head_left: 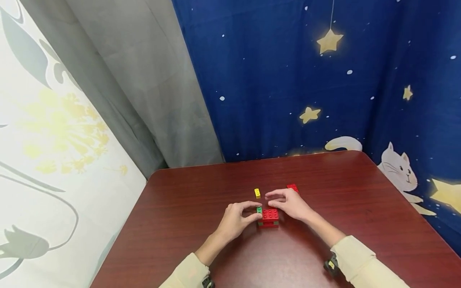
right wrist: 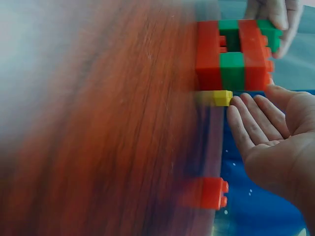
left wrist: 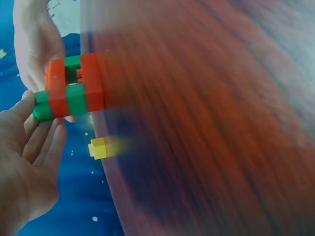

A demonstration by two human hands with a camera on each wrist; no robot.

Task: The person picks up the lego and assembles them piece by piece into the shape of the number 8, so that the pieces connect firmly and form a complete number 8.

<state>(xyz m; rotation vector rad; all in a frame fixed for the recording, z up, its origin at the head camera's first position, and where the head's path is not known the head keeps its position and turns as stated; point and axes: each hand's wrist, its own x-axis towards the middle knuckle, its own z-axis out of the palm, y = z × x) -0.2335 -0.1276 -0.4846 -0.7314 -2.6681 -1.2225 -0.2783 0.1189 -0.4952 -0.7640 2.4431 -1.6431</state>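
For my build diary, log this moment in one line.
left hand: pinches green brick atop stack; right hand: fingers extended near stack; stack: red and green; loose: yellow brick, red brick

So the backdrop is a deep blue curtain [head_left: 266, 76] filling the upper middle and right, dotted with white specks. There's a yellow star on a string [head_left: 329, 41] near the top, another yellow star [head_left: 309, 115] below it, plus a pale cat [head_left: 399, 168] at right, beside a big star [head_left: 446, 194] at the edge. A plain gray curtain [head_left: 140, 88] slants down the upper left. Far left is white fabric [head_left: 104, 192] with a yellow dandelion-type print [head_left: 65, 132] and a grayish flower [head_left: 27, 243] lower left. Glossy reddish-brown table [head_left: 180, 216] across the bottom, rounded far corners.
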